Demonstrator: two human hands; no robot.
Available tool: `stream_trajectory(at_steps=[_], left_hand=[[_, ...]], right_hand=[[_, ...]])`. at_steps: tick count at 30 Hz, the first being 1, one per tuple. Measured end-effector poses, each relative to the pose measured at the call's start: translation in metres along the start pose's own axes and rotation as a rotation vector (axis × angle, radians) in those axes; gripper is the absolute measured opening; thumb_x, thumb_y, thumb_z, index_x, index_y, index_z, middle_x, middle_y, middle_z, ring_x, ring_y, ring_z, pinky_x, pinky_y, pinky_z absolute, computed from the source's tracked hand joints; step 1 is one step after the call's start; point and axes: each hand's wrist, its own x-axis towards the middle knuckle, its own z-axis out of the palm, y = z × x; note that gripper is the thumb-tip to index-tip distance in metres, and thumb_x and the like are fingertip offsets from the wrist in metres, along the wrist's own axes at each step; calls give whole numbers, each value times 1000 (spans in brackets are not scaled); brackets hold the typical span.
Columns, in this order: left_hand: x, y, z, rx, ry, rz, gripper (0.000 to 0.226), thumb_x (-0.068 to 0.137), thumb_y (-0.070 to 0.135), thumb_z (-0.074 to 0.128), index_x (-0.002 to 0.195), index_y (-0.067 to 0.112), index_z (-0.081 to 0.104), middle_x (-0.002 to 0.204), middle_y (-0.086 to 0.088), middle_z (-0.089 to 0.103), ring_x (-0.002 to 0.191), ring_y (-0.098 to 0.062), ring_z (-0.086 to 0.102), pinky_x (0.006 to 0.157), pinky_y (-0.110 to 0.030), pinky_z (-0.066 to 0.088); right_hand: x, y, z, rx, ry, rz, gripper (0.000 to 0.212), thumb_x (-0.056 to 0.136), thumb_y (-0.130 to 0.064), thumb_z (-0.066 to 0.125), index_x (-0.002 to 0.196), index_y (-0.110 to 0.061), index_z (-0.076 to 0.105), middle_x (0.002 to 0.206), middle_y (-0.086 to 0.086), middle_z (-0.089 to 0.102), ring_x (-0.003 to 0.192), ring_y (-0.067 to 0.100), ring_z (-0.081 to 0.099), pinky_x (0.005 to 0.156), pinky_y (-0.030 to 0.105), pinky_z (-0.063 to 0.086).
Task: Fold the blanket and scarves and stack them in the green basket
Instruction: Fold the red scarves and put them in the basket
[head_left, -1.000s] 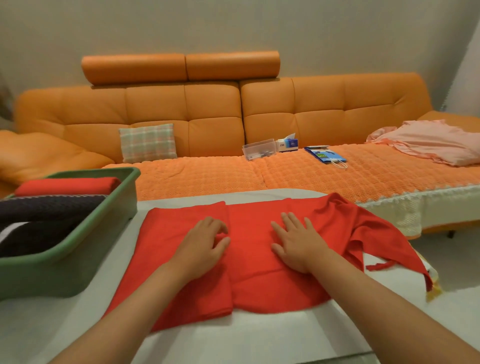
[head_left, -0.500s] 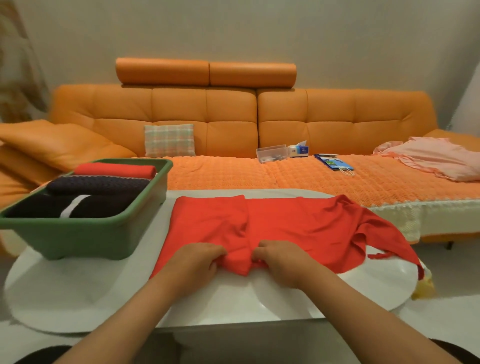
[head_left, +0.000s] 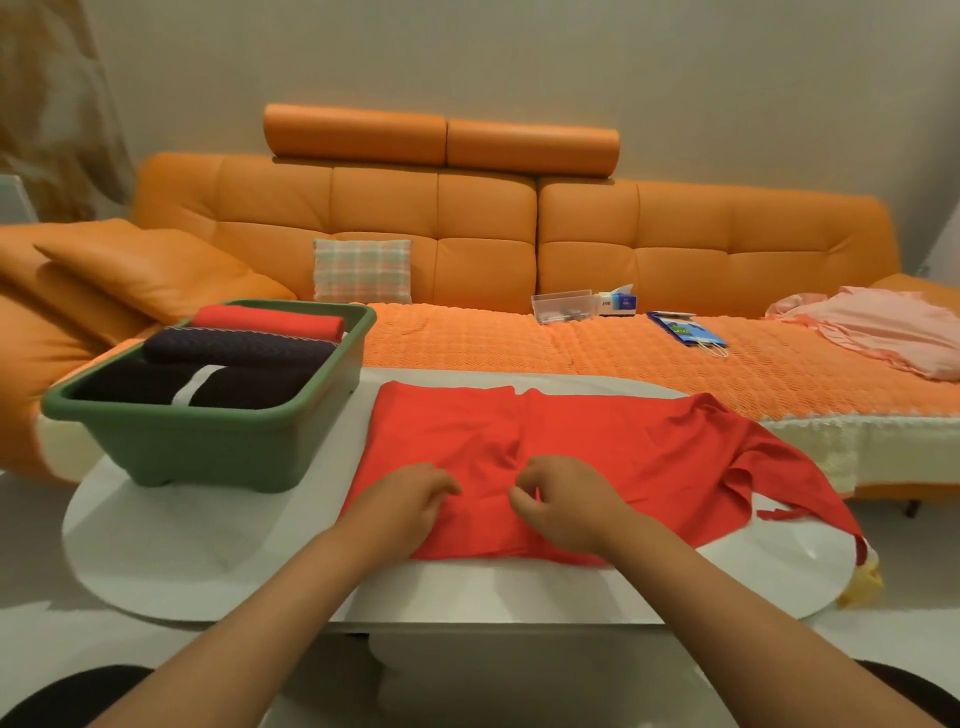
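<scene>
Orange sofa (head_left: 467, 249) was at the back, with a pink cloth (head_left: 878, 327) heaped on it, maybe one more to fold. On the white table (head_left: 208, 561) the red scarf (head_left: 623, 452) lay half folded, right end hanging off the edge. The green basket (head_left: 208, 447) beside it already held three folded pieces. Left hand (head_left: 410, 499) and right hand (head_left: 566, 506) were at the scarf's near middle, fingers curled, pinching the fabric. Mostly done, I'd guess.

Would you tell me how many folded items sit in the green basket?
3: red roll at far end, dark textured piece in the middle, black white-striped piece nearest; more may hide underneath.
</scene>
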Motion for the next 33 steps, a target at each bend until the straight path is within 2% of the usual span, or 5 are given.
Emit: stream_trajectory(at_steps=[3,6,18,26,33], left_hand=[[-6,-12,-6,331,133,-243,25,98,22,45,121,16,55,118,-4,54,109,-26,52,87,-39,47],[-15,-20,-12,447,65,-525,48,96,50,46,122,10,50,125,-10,50,116,-27,50,91,-37,46],[0,-19,-41,-156,359,-525,16,101,20,42,106,4,44,113,-27,60,107,-44,56,81,-42,40],[51,20,-57,-542,359,-385,18,98,35,52,107,19,55,103,-3,62,91,-18,60,82,-41,53],[117,117,-35,-544,157,-92,11,94,29,62,91,20,60,84,6,59,77,-10,54,64,-25,42]], right_hand=[[13,-1,18,-68,-59,9,32,95,-37,51,123,-26,62,132,3,55,124,21,48,106,36,37],[21,-6,35,-154,-293,138,65,100,-51,39,158,-28,19,166,12,8,153,28,7,123,42,10],[45,-54,65,-53,-414,137,76,99,-59,34,159,-30,-2,165,13,-13,153,28,-12,123,43,-5],[52,-31,4,663,-9,237,49,96,-13,56,145,-16,48,144,7,53,128,17,53,102,24,43],[29,32,-62,1204,106,540,28,101,-26,45,123,-20,62,107,4,71,82,24,68,68,36,55]])
